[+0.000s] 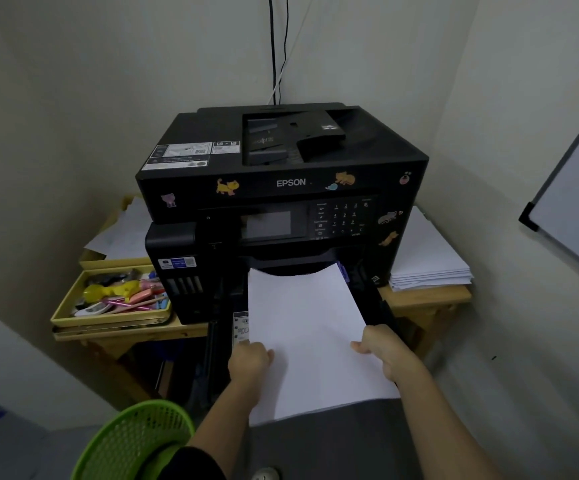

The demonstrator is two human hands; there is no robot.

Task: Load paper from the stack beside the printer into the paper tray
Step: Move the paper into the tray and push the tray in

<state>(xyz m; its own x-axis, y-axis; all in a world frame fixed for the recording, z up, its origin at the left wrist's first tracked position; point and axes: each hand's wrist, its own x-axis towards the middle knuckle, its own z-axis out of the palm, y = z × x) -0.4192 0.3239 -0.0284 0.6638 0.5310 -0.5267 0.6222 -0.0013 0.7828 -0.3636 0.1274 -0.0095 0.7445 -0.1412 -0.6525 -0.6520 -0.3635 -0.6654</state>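
A black Epson printer (281, 188) stands on a wooden table, its black paper tray (383, 311) pulled out toward me. A sheaf of white paper (309, 327) lies over the tray, its far edge reaching under the printer's front. My left hand (250, 363) grips the sheaf's left edge and my right hand (383, 349) grips its right edge, thumbs on top. The paper stack (426, 258) rests on the table to the right of the printer.
A yellow tray (108, 317) of pens and small items sits left of the printer, with loose sheets (125, 230) behind it. A green mesh basket (132, 441) is at the lower left. A whiteboard (572, 216) leans on the right wall. Cables (276, 46) run up the back wall.
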